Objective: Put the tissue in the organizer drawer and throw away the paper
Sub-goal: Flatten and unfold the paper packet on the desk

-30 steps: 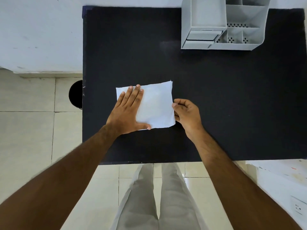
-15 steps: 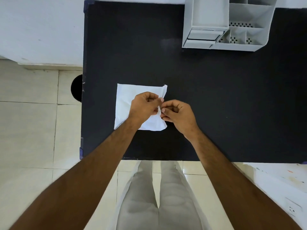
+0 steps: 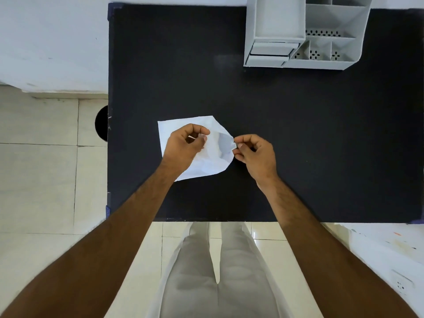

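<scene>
- A dark round bin [image 3: 102,123] shows partly on the floor, just off the counter's [image 3: 298,145] left edge.
- The left hand [image 3: 183,145] has its grip pinched on the white sheet [image 3: 213,161], near the sheet's middle.
- The sheet is crumpled and partly lifted near the counter's front.
- The right hand [image 3: 255,152] pinches the sheet's right edge, grip closed.
- The grey organizer [image 3: 305,33], drawers closed, stands at the far right, well apart.
</scene>
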